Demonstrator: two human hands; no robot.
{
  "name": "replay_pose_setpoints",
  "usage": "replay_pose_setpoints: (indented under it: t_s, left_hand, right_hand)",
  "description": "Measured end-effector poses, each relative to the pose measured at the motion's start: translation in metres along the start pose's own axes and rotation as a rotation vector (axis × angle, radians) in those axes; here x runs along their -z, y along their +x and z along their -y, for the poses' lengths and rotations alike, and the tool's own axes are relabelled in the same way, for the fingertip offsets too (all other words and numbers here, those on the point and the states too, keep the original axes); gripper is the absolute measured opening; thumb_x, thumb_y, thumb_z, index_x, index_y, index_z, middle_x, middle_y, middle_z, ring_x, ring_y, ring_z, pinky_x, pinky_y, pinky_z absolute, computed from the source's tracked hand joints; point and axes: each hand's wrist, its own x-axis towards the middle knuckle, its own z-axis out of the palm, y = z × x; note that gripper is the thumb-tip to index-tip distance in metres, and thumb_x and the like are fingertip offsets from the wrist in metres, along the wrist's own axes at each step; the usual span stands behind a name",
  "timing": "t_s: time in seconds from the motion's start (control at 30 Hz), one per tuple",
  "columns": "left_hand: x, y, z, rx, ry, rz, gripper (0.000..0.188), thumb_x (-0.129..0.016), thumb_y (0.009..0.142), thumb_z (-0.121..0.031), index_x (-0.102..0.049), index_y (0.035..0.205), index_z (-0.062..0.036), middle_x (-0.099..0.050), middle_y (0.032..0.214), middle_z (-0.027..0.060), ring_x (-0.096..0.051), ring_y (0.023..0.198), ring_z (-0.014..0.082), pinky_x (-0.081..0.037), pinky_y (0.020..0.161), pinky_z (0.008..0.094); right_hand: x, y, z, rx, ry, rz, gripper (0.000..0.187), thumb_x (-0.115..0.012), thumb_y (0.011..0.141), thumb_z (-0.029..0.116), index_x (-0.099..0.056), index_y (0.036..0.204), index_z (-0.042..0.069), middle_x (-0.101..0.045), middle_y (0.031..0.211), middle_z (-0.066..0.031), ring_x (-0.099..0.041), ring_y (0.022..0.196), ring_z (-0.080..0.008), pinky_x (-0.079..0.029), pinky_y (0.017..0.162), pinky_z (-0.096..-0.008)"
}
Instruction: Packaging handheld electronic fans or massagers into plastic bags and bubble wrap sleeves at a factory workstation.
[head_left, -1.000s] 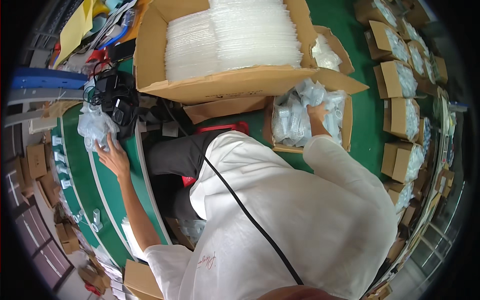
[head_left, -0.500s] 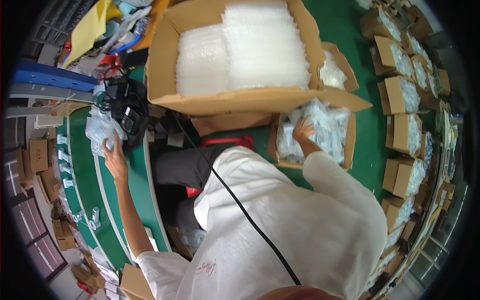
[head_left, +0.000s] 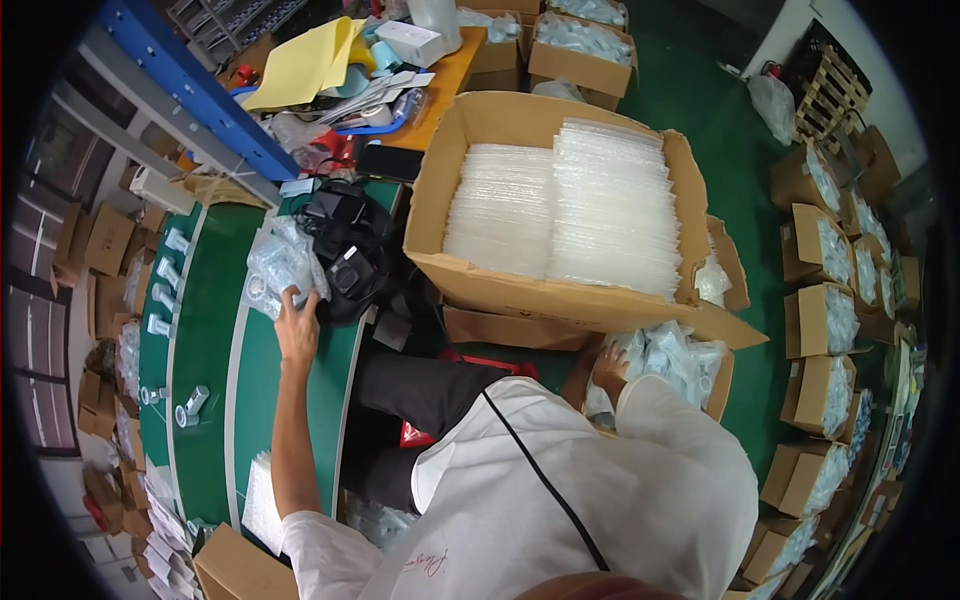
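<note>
On the left bench, my left hand (head_left: 297,325) has its fingers bent on the near edge of a clear bubble-wrapped bundle (head_left: 283,258). The bundle lies beside a black device with cables (head_left: 350,270). Low on my right, my right hand (head_left: 610,367) rests with fingers stretched over wrapped pieces (head_left: 672,358) in an open cardboard box (head_left: 720,395). The sleeve and the large carton's flap hide part of that box. Directly ahead, the large carton (head_left: 555,295) holds two stacks of white bubble-wrap sheets (head_left: 612,205).
Several white fittings (head_left: 165,296) stand along the green bench's (head_left: 215,350) far side. A blue post (head_left: 195,90) rises at the back left, near a cluttered orange table (head_left: 455,70). Open boxes of wrapped goods (head_left: 825,320) line the right. A white sheet stack (head_left: 262,500) lies lower left.
The whole view has shifted, with the scene now lower and further right. My left hand stays at the bundle. My right hand now sits at the left side of the box, partly covered by the sleeve.
</note>
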Motion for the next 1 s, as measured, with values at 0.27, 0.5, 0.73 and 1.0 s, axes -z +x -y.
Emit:
replay_pose_setpoints:
  t_s: [0.27,0.5,0.73,1.0]
  left_hand:
    - [0.001,-0.008,0.009,-0.01,-0.173,-0.115,0.036,-0.06,0.082,0.002,-0.065,0.112,-0.0169,-0.051,0.114,0.0081,-0.06,0.069,0.0294,-0.05,0.06,0.0409]
    - [-0.005,-0.016,-0.015,0.292,-0.513,-0.354,0.028,-0.062,0.078,0.004,-0.067,0.105,-0.0035,-0.061,0.103,0.0104,-0.06,0.066,0.0314,-0.048,0.062,0.0404]
    - [0.021,-0.031,-0.05,0.849,-0.843,-0.637,0.012,-0.068,0.079,0.0,-0.072,0.091,0.0015,-0.064,0.085,0.0095,-0.054,0.062,0.0212,-0.046,0.06,0.032]
    - [0.032,-0.072,-0.084,1.126,-1.018,-0.867,0.015,-0.063,0.077,-0.001,-0.069,0.091,0.0007,-0.063,0.079,0.0113,-0.054,0.059,0.0216,-0.044,0.056,0.0305]
  right_hand:
    - [0.209,0.017,0.005,0.638,0.263,0.84,0.044,-0.061,0.09,0.03,-0.063,0.125,0.003,-0.064,0.129,-0.0154,-0.063,0.111,-0.0329,-0.048,0.096,-0.0441]
    - [0.478,-0.026,0.113,1.158,0.911,0.691,0.023,-0.056,0.094,0.004,-0.067,0.114,0.002,-0.071,0.105,-0.0057,-0.066,0.091,-0.0155,-0.05,0.083,-0.0259]
    - [0.483,-0.055,0.305,1.523,0.866,-0.198,0.066,-0.07,0.082,0.01,-0.045,0.143,0.006,-0.044,0.144,-0.0158,-0.048,0.125,-0.0331,-0.041,0.101,-0.0371]
    - [0.426,-0.09,0.396,1.762,0.646,-0.744,0.061,-0.071,0.082,0.025,-0.051,0.137,0.007,-0.048,0.139,-0.0155,-0.044,0.129,-0.0356,-0.028,0.107,-0.0472]
